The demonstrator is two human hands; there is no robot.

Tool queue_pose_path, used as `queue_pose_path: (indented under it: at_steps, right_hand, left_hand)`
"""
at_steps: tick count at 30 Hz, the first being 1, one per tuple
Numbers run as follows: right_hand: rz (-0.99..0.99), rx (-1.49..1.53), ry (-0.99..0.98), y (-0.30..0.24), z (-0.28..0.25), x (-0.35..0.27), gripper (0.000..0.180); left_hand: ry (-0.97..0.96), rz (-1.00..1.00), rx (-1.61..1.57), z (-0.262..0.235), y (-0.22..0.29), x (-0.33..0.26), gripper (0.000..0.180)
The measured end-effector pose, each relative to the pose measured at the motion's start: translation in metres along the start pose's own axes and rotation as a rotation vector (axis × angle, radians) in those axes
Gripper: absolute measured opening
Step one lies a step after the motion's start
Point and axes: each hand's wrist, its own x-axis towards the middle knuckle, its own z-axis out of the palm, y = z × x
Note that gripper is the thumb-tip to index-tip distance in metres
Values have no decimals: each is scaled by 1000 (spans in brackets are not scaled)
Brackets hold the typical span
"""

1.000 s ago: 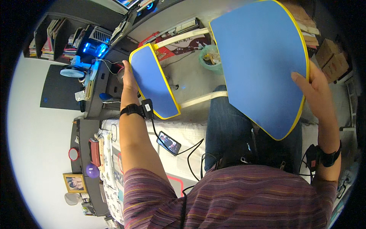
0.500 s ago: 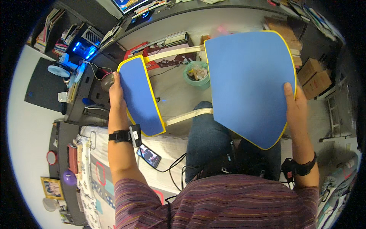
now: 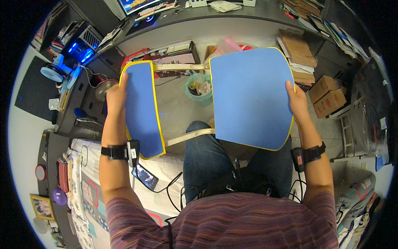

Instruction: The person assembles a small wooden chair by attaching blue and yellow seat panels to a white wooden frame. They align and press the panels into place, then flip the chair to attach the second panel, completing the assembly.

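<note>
Between my hands is a chair-like piece: two blue panels with yellow edging joined by two pale curved bars. My left hand [image 3: 117,95] grips the outer edge of the narrow blue panel [image 3: 143,110], its thumb lying on the face. On the other side, my right hand [image 3: 297,101] is closed on the outer edge of the wide blue panel [image 3: 252,97], thumb on top. The upper pale bar [image 3: 180,67] and the lower pale bar [image 3: 190,136] bridge the gap between them. The piece is held above my knees; both hands' other fingers are hidden behind it.
A green waste bin [image 3: 200,98] stands on the floor beyond the gap. Below my left forearm a phone [image 3: 145,177] with a cable lies on the bed [image 3: 89,166]. Cardboard boxes [image 3: 328,97] stand at right; a long desk [image 3: 207,18] runs across the back.
The wide panel has turned and now looks smaller and more level, its lower corner raised. My right hand has moved inward with it. The whole view has shifted slightly; both grips remain.
</note>
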Motion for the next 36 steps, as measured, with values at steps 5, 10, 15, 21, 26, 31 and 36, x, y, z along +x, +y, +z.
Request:
queue_pose_path:
  at_steps: [5,10,15,21,26,31,36]
  right_hand:
    - [215,98,-57,70,19,41,55]
    - [470,141,-173,117,27,66,62]
    - [692,43,-209,161,31,81,70]
    - [824,-32,-176,218,42,77,73]
    - [953,-67,-156,240,39,70,72]
    - [1116,131,-53,262,50,59,72]
    - [1018,-65,-88,299,68,52,73]
  left_hand:
    - [-63,116,365,41,27,38,77]
    - [-152,275,618,100,47,72,82]
    - [-316,318,748,157,66,98,81]
    - [-435,203,935,217,80,95,80]
    - [-490,205,950,254,82,87,79]
    - [-459,185,964,277,90,83,79]
    - [-423,250,961,292,102,79,74]
